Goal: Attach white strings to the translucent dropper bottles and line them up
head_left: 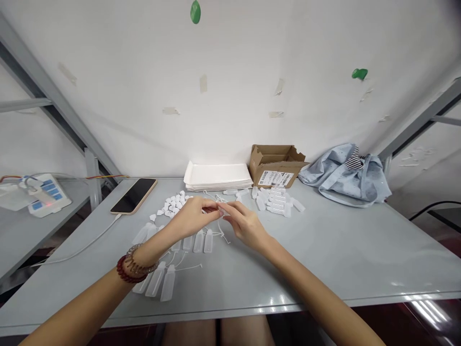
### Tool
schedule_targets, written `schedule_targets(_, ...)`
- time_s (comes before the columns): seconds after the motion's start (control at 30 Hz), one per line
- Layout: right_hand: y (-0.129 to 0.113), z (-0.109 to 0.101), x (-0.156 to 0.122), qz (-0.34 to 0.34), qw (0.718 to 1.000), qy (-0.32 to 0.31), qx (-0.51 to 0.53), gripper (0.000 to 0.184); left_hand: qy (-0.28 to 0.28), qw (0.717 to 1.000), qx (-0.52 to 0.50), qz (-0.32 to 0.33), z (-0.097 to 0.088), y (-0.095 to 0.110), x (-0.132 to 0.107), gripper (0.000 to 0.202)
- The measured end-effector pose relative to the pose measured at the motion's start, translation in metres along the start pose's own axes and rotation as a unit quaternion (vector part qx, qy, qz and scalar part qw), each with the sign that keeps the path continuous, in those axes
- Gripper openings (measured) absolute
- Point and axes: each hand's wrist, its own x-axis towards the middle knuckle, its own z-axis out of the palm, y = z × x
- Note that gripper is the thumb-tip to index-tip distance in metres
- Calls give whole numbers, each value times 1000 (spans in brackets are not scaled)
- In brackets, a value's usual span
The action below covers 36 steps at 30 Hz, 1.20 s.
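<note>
My left hand (196, 215) and my right hand (245, 222) meet above the middle of the grey table (342, 254). Both pinch a small clear plastic piece (222, 209) with a thin white string between the fingertips. Under my hands lie rows of small translucent plastic bottles (163, 281) with white strings. A heap of small white caps (175, 202) sits just left of my left hand. More small bottles (279, 202) lie beyond my right hand. Bead bracelets (131, 266) circle my left wrist.
A phone (134, 195) on a white cable lies at the far left. White trays (218, 177) are stacked against the wall, beside an open cardboard box (275, 166). A blue cloth bag (347, 175) lies far right. A power strip (45, 194) rests on the left shelf.
</note>
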Motion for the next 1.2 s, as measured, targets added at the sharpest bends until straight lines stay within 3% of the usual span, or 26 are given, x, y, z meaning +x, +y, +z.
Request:
schedule_targets(0.2, -4, 0, 0, 8, 999, 20, 49, 42, -10, 1000, 13, 8, -3, 3, -2, 25)
schedule_targets(0.33, -10, -1, 1, 80, 988, 39, 127, 33, 35, 999, -13, 13, -5, 4, -3, 31)
schedule_targets(0.4, -13, -4, 3, 163, 961, 41, 221, 29, 52, 999, -13, 4, -7, 5, -4, 35)
schedule_targets(0.53, -20, -16, 10, 290, 853, -1, 435, 28, 55, 998, -12, 29, -10, 9, -6, 31)
schedule_targets(0.6, -20, -22, 13, 297, 820, -16, 489, 28, 53, 997, -7, 61, -9, 11, -8, 27)
schedule_targets(0.7, -19, -25, 14, 284, 801, -16, 527, 29, 60, 995, -19, 82, -5, 13, -10, 25)
schedule_targets(0.87, -17, -23, 12, 273, 787, -20, 553, 28, 98, 991, -95, -12, -2, 11, -7, 28)
schedule_targets(0.97, -16, -23, 12, 266, 778, -26, 568, 28, 54, 987, -147, -46, -2, 11, -6, 31)
schedule_targets(1.07, -16, -23, 12, 262, 771, -28, 580, 26, 44, 985, -164, -21, -2, 11, -7, 26)
schedule_targets(1.2, -18, -25, 12, 271, 752, -28, 600, 24, 99, 983, -152, 25, 0, 10, -11, 19)
